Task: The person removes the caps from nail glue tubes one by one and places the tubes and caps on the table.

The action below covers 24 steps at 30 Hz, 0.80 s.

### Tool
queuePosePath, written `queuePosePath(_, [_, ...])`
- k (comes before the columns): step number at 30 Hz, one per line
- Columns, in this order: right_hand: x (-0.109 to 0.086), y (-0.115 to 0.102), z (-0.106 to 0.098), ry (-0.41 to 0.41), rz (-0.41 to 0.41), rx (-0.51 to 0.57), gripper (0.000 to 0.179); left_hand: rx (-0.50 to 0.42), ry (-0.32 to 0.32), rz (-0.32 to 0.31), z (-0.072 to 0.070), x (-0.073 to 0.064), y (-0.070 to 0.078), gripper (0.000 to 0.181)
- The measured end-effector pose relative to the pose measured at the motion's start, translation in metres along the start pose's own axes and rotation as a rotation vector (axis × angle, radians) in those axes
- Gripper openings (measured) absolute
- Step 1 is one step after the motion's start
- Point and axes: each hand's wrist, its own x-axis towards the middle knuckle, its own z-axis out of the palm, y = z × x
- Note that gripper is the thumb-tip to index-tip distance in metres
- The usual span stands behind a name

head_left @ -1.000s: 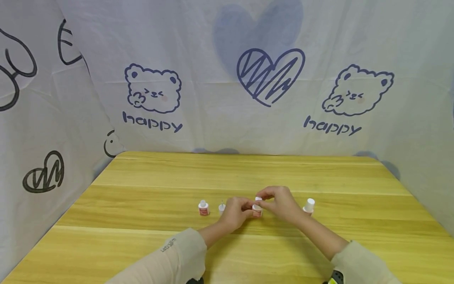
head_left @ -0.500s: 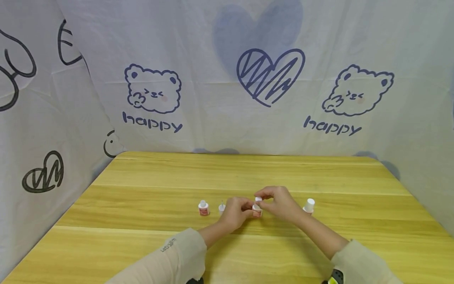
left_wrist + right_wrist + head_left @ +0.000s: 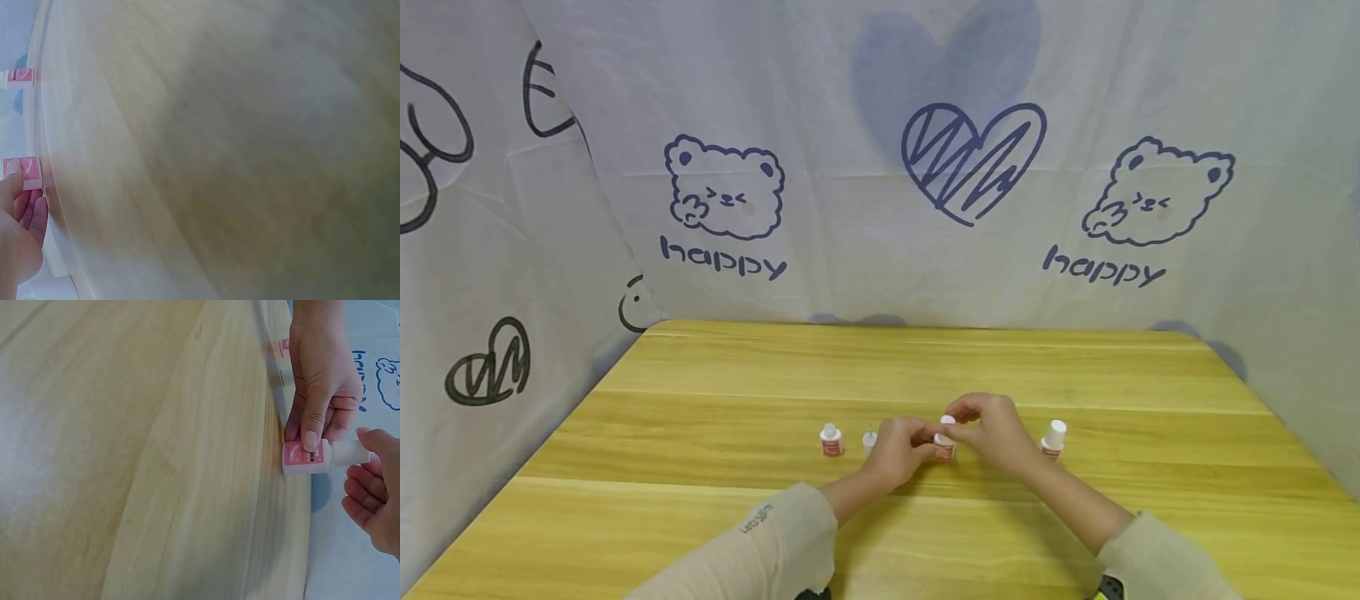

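In the head view, a small white bottle with a pink-red label (image 3: pixel 944 451) stands upright on the table. My left hand (image 3: pixel 897 452) grips its body from the left, and my right hand (image 3: pixel 995 431) pinches the white cap (image 3: pixel 948 420) on top. The right wrist view shows the left thumb pressed on the label of the bottle (image 3: pixel 300 456), while right fingers hold the cap (image 3: pixel 350 452). Behind the left hand, a white piece with a thin upright stem (image 3: pixel 869 440) is partly hidden. In the left wrist view, the left hand (image 3: pixel 22 234) holds the bottle (image 3: pixel 30 172).
On the wooden table (image 3: pixel 737 375), a similar bottle with a pale nozzle tip (image 3: pixel 831 442) stands to the left. To the right is a bottle with a tall white cap (image 3: pixel 1054 439), partly behind the right forearm. A printed cloth (image 3: pixel 850 250) hangs behind the table.
My right fingers have shifted slightly at the cap, a little to the right of half a second ago. The left hand keeps its grip, and the other bottles have stayed put.
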Motion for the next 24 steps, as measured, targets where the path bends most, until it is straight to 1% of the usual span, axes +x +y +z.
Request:
queuePosePath(7, [0.0008,-0.0009,-0.0031,-0.033,-0.009,0.005,0.005,-0.003,0.000,0.023,-0.0002,0.0006,0.0002,0.017])
queuePosePath(14, [0.0007,-0.0027,-0.0056,-0.076,-0.012,0.029,0.010,0.008,-0.001,0.009,-0.0010,0.0002,0.0011,0.016])
queuePosePath(20, [0.0007,-0.0021,-0.0071,-0.099,-0.047,0.032,0.014,0.015,-0.007,0.002,-0.0014,-0.0004,0.0023,0.015])
queuePosePath(24, [0.0005,-0.0026,-0.0076,-0.115,-0.043,0.036,0.016,0.021,-0.007,0.003,-0.0016,-0.0006,0.0027,0.016])
